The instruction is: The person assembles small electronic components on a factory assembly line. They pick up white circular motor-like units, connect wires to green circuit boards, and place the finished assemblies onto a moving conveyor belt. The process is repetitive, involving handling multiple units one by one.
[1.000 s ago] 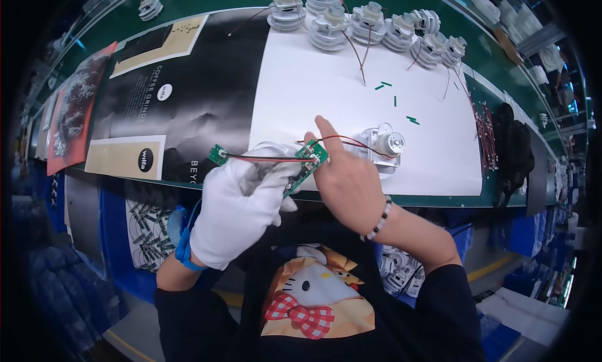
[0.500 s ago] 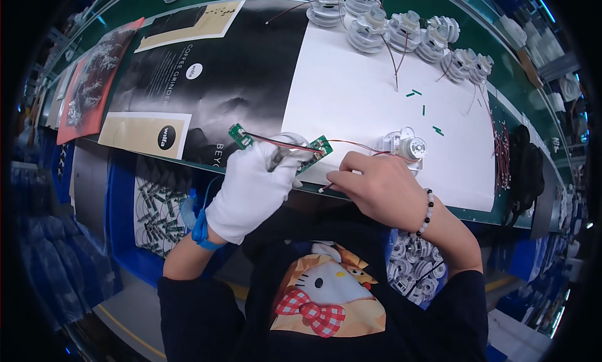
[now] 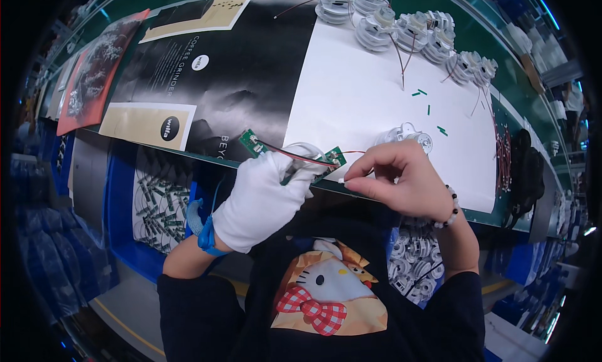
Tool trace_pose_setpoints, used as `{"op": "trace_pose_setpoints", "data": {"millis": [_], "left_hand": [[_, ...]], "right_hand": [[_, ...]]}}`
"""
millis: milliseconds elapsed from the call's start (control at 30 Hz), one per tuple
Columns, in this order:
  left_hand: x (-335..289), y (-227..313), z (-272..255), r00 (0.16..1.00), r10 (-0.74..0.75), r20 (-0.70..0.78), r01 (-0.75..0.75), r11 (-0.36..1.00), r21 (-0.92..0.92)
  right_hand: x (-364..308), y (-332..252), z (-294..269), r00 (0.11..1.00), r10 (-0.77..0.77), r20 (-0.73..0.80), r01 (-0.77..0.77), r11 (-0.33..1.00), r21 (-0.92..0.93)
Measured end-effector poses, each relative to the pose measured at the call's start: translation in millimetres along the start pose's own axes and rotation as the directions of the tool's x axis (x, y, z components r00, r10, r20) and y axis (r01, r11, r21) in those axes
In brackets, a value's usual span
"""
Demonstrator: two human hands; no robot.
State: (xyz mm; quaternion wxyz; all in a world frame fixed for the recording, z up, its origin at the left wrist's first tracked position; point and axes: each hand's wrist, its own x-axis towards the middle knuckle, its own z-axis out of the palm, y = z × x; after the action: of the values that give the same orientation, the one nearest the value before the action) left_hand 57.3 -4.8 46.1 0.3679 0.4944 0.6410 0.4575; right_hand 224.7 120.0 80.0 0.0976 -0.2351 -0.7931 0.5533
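My left hand (image 3: 258, 196), in a white glove with a blue wrist strap, is closed round a white plastic assembly, mostly hidden by the fingers. Two green circuit boards stick out of this grip: one circuit board (image 3: 253, 143) at the left, another (image 3: 336, 159) at the right, with dark and red wires running between them. My bare right hand (image 3: 404, 177) pinches a thin wire lead close to its small white connector (image 3: 342, 181), just right of the right-hand board. Behind the right hand, a white motor unit (image 3: 407, 133) stands on the white sheet, partly covered.
Several white motor units (image 3: 375, 31) with trailing wires line the far side of the white sheet (image 3: 351, 86). Small green strips (image 3: 443, 130) lie scattered there. Red wires (image 3: 503, 152) lie at the right. A blue bin (image 3: 119, 233) holds circuit boards; white parts (image 3: 417, 261) sit below the table edge.
My right hand has moved right and turned, still pinching the lead, its connector now nearer the board. My left hand and the boards have shifted slightly right and down in view.
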Motion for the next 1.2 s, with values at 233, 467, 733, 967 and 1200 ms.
{"op": "trace_pose_setpoints", "data": {"millis": [233, 467, 733, 967, 1200], "left_hand": [[-0.8, 9.8, 0.6, 0.998, 0.064, -0.005, -0.064, 0.998, 0.024], [-2.5, 15.0, 5.7, 0.954, 0.29, -0.077, -0.262, 0.93, 0.257], [-4.2, 16.9, 8.3, 0.908, 0.418, -0.032, -0.386, 0.862, 0.329], [-2.9, 13.8, 7.6, 0.852, 0.523, 0.03, -0.489, 0.774, 0.403], [3.1, 20.0, 7.5, 0.872, 0.481, 0.096, -0.479, 0.795, 0.372]], "right_hand": [[-1.1, -3.8, -1.8, 0.999, -0.049, 0.015, 0.049, 0.999, -0.023], [-11.0, -11.3, 17.9, 0.909, -0.389, -0.15, 0.268, 0.821, -0.504], [-11.3, -12.8, 18.3, 0.929, -0.334, -0.157, 0.218, 0.84, -0.497], [-8.9, -15.5, 10.6, 0.974, -0.109, -0.2, 0.065, 0.975, -0.211], [-12.3, -7.9, 14.0, 0.92, -0.292, -0.263, 0.182, 0.909, -0.374]]}}
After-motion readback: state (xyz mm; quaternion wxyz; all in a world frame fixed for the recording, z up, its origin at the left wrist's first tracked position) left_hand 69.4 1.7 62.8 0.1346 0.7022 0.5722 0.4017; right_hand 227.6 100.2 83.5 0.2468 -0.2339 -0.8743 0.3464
